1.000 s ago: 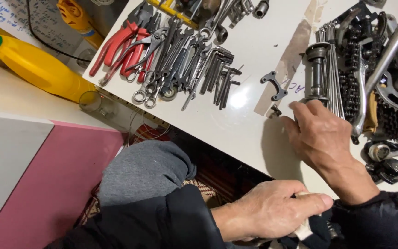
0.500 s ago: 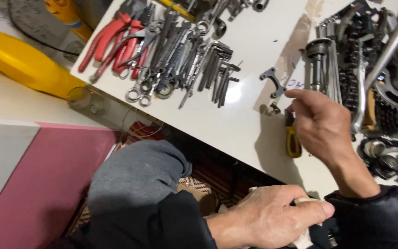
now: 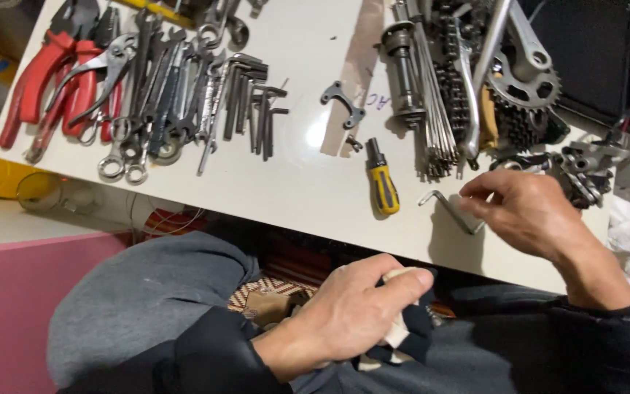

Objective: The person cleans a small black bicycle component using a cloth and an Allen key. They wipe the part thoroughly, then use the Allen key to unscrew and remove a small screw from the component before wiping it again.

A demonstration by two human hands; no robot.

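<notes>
While our right hand (image 3: 530,215) pinches one end of the bent hex key (image 3: 450,210) on the white table (image 3: 308,197), just right of the yellow-handled screwdriver (image 3: 383,186), we'd judge the key light, stiff, slick steel; best taken by the long leg. Our left hand (image 3: 355,314), low in the lap, is closed on a pale cloth (image 3: 397,332) wrapped round something dark we can't identify. Right fingertips partly hide the key's end; gear pile (image 3: 523,95) at the far right is cut off.

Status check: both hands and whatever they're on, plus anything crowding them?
Right hand pinching hex key on white table. Left hand gripping cloth at lap. Yellow-handled screwdriver beside key; chainrings close behind.
</notes>
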